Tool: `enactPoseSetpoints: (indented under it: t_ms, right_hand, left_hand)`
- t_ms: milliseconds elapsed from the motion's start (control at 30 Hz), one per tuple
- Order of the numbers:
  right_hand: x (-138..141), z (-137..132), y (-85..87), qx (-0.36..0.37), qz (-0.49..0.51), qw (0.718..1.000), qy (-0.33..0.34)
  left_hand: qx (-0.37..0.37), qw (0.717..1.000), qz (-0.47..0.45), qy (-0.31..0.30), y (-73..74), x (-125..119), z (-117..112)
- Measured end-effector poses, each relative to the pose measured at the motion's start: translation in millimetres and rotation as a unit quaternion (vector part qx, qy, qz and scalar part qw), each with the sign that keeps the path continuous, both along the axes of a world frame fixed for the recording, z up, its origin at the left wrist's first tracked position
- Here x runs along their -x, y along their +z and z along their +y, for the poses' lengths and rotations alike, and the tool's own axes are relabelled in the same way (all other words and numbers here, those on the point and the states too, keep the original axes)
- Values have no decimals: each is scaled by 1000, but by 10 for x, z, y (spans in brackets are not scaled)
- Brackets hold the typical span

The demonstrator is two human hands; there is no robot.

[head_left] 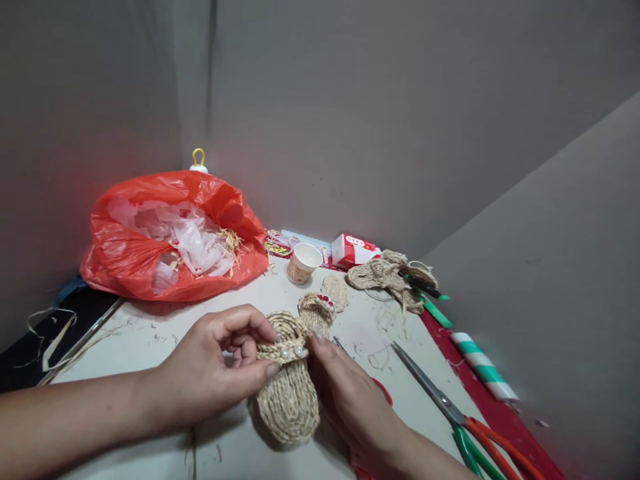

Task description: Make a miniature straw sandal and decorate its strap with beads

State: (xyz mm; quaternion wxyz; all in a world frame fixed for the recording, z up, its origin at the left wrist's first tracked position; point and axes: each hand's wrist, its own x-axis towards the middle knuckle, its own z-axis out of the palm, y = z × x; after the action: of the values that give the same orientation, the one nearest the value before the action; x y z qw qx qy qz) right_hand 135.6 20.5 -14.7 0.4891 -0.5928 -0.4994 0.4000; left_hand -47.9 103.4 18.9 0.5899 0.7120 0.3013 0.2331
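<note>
A small woven straw slipper [289,407] is held up over the white tabletop, its sole end toward me. White pearl-like beads [293,352] sit along its band. My left hand [220,353] pinches the left end of the band between thumb and index finger, the other fingers curled. On the opposite side, my right hand [355,390] grips the slipper's edge with the thumb on top; its other fingers are mostly hidden. Just behind stands a similar slipper with red beads [320,313], beside a flat woven piece [335,292].
Large scissors [450,407] with orange and green handles lie at right, near a green-and-white striped object [484,367]. Red-handled scissors show partly under my right hand. Behind are a red plastic bag [125,267], paper cup [304,263], red-and-white box [353,252] and woven pieces [375,275].
</note>
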Motion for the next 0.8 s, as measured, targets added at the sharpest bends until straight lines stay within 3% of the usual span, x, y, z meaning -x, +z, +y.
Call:
enactPoseSetpoints:
  t_ms: [100,267,467,600,800]
  right_hand:
    - [27,3,48,61,76,995,-5]
    - [99,10,190,72,129,989,4]
    - [102,-3,185,45,111,993,14]
    - [108,-16,158,22,91,995,32]
    - [137,0,159,3,56,998,20]
  left_hand:
    - [-20,1000,7,-10,7,5,-1]
    - [-29,999,7,-16,37,21,3]
    - [25,999,-21,13,60,28,4]
    - [76,997,25,-17,61,23,8]
    - [74,996,10,-49,64,21,3]
